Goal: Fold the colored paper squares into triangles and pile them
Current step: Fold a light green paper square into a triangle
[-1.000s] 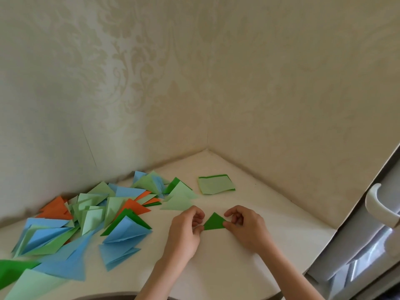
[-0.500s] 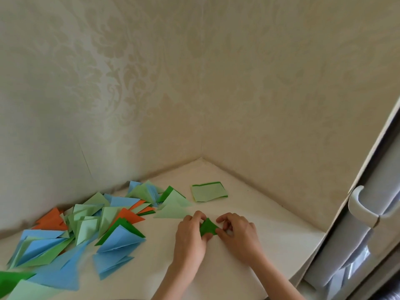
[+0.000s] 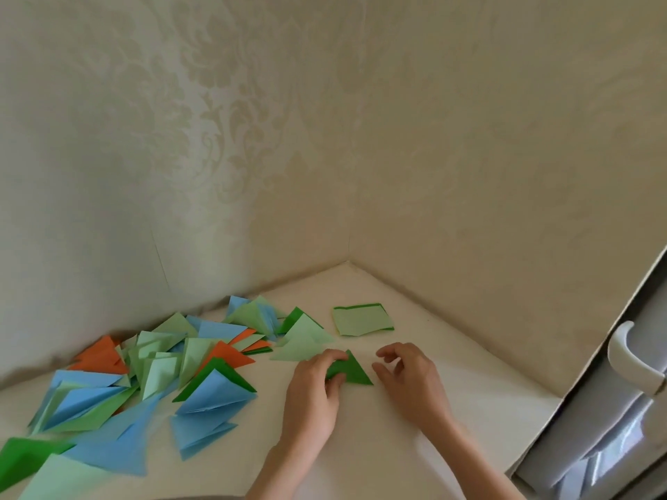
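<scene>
A small dark green folded triangle [image 3: 352,371] lies on the white table [image 3: 451,359]. My left hand [image 3: 314,391] pinches its left corner between thumb and fingers. Just right of the triangle, my right hand [image 3: 408,377] hovers with loosely curled fingers, holding nothing and apart from the paper. A short stack of light green squares [image 3: 362,319] lies farther back, near the corner. A spread pile of folded triangles [image 3: 173,366] in blue, light green, dark green and orange covers the table's left side.
Patterned beige walls [image 3: 325,138] meet in a corner behind the table. A white window frame with a handle [image 3: 630,359] stands at the right, past the table edge.
My right hand has let go of the green triangle and drawn slightly right. The left hand keeps hold of it, and the triangle now lies flat on the table.
</scene>
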Tool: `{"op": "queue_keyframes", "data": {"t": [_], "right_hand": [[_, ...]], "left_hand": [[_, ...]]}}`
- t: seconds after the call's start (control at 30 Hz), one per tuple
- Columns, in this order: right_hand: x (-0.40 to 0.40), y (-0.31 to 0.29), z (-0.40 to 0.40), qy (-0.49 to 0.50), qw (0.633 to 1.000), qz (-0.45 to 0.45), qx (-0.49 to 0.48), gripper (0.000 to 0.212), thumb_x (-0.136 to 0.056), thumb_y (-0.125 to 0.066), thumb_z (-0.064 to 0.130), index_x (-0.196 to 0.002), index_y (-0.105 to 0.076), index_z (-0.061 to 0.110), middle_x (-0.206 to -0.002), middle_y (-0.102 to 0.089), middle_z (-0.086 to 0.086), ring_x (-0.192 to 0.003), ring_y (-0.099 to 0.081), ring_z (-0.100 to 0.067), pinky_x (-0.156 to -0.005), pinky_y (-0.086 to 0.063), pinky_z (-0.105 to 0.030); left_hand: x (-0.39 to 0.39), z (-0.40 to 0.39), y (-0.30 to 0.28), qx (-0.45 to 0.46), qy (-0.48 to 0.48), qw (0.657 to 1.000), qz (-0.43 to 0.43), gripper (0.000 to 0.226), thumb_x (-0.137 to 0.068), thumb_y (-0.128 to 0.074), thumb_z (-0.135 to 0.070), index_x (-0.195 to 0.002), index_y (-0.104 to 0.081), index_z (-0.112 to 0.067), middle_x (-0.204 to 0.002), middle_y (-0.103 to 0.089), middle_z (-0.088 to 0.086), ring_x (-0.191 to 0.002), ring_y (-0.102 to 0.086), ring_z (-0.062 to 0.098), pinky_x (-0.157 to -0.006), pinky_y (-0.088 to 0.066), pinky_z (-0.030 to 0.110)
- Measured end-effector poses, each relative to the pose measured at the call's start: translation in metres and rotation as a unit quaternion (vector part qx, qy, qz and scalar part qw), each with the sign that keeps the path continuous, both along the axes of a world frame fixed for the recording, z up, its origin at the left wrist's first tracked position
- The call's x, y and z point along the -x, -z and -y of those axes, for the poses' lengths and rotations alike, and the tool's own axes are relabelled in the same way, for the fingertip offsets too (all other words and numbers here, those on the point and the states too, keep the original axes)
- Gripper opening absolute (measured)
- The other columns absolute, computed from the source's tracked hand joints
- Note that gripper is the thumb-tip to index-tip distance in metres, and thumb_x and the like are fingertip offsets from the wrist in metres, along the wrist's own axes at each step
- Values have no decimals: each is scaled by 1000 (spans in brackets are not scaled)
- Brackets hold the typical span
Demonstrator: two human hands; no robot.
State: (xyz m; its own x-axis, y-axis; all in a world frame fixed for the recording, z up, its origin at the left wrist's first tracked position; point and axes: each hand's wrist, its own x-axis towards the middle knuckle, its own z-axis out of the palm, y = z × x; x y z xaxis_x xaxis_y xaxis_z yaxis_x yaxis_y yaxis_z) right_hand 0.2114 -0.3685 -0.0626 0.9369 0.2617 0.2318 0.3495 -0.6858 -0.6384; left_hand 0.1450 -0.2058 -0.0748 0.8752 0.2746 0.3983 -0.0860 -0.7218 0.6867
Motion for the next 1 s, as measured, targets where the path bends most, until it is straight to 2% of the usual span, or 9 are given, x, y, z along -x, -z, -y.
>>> {"op": "queue_keyframes", "data": {"t": [0.1,0.2,0.27,0.33,0.4,0.57,0.73,0.8,1.0], "right_hand": [[-11,-2,-16,2,995,91,27,23,-86,-66,27,-109,-64,27,-109,-60,12,-97,-58,-9,-89,-42,-31],[-27,-6,-36,-23,993,90,70,38,-87,-65,26,-125,-59,20,-128,-58,3,-117,-55,-16,-97,-36,-32],[-39,-6,-45,-37,991,80,106,47,-88,-64,30,-132,-54,18,-135,-55,0,-123,-51,-17,-104,-34,-33],[-49,-4,-50,-42,989,64,130,52,-88,-62,34,-136,-51,18,-138,-54,1,-128,-48,-16,-109,-31,-33],[-54,-2,-51,-39,989,52,134,51,-88,-61,38,-135,-52,20,-137,-55,4,-127,-49,-14,-109,-31,-32],[-58,4,-53,-15,988,76,137,38,-90,-57,44,-126,-59,31,-126,-60,12,-118,-53,-12,-99,-31,-33],[-58,13,-59,12,982,156,109,9,-85,-68,31,-89,-75,34,-96,-70,13,-93,-65,-15,-87,-38,-38],[-59,18,-61,21,980,171,96,9,-80,-73,25,-77,-75,32,-87,-71,13,-84,-66,-14,-83,-39,-38],[-60,19,-57,27,985,164,55,8,-78,-76,23,-72,-76,28,-92,-71,13,-85,-64,-12,-85,-39,-40]], "left_hand": [[2,-27,-2,-3,-19,1000,7,29,-89,-63,-18,-114,-61,-32,-100,-63,-14,-83,-58,7,-77,-47,17],[6,-47,0,5,-34,999,-4,28,-90,-64,-17,-116,-59,-27,-105,-61,-11,-93,-56,4,-75,-40,4],[7,-56,2,10,-40,999,-14,28,-90,-64,-17,-117,-58,-25,-106,-62,-8,-94,-57,6,-76,-41,7],[7,-62,3,-1,-47,999,-15,29,-90,-65,-18,-117,-58,-24,-107,-64,-7,-98,-59,9,-83,-47,19],[5,-65,4,-13,-55,998,-8,29,-89,-65,-18,-117,-60,-23,-107,-65,-7,-101,-58,11,-87,-49,29],[-5,-66,8,-35,-73,997,-8,29,-87,-66,-18,-115,-61,-24,-109,-65,-7,-102,-56,15,-88,-47,35],[-17,-63,10,-72,-93,993,-17,29,-89,-64,-22,-117,-60,-26,-113,-63,-9,-105,-53,14,-89,-44,32],[-22,-63,10,-81,-105,991,-14,29,-89,-64,-20,-117,-61,-25,-112,-62,-7,-104,-53,16,-88,-44,31],[-27,-62,13,-65,-136,989,-1,29,-84,-70,-17,-112,-67,-21,-105,-56,0,-101,-48,19,-88,-41,29]]}}
